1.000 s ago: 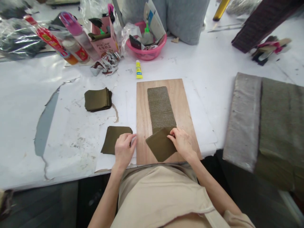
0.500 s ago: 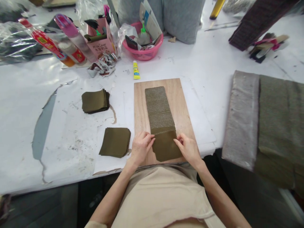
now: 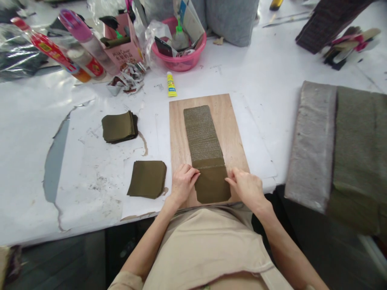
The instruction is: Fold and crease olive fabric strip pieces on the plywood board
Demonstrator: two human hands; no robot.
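Observation:
A long textured olive strip [image 3: 203,131] lies on a wooden board [image 3: 178,137]. At its near end sits a smooth olive piece [image 3: 213,185], its far edge meeting the strip. My left hand [image 3: 183,183] pinches the left edge of that smooth piece near its upper corner, thumb and index finger together. On the opposite edge, my right hand [image 3: 246,186] has its thumb and fingertips closed at the upper right corner. Left of the board are two stacks of olive pieces, a near stack [image 3: 147,179] and a far stack [image 3: 117,127].
A yellow tube [image 3: 171,84] lies beyond the board. Behind it stand a pink basket [image 3: 181,62], bottles [image 3: 45,46] and a pink box [image 3: 123,54]. Folded grey and olive material [image 3: 313,145] hangs over the table edge at right.
The smooth piece now lies straighter in line with the strip. My right hand has shifted slightly right along with its edge. The whole view has moved a little.

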